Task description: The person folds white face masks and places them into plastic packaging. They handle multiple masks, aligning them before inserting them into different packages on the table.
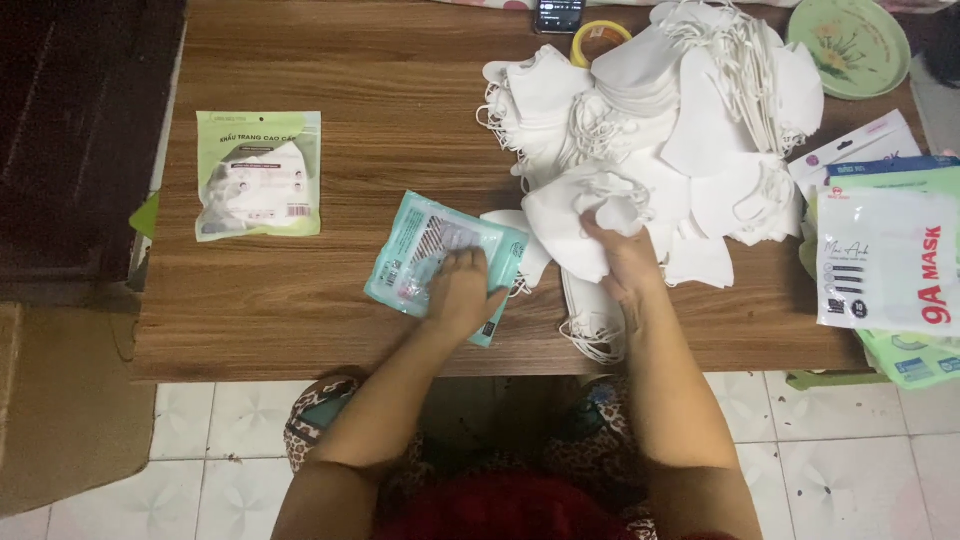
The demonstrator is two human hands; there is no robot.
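Note:
My left hand (462,292) presses down on a teal plastic pouch (425,248) lying on the wooden table (300,310), its fingers closed over the pouch's right half. A white face mask pokes out from the pouch's open right end (528,240). My right hand (625,255) grips white face masks (570,225) at the near edge of a large loose pile of white masks (690,120). A few more masks (592,325) lie stacked under my right wrist at the table's front edge.
A filled green mask packet (259,175) lies at the left of the table. Stacked empty packets (888,262) overhang the right edge. At the back sit a yellow tape roll (598,36), a phone (558,14) and a green floral plate (848,45). Tiled floor lies below.

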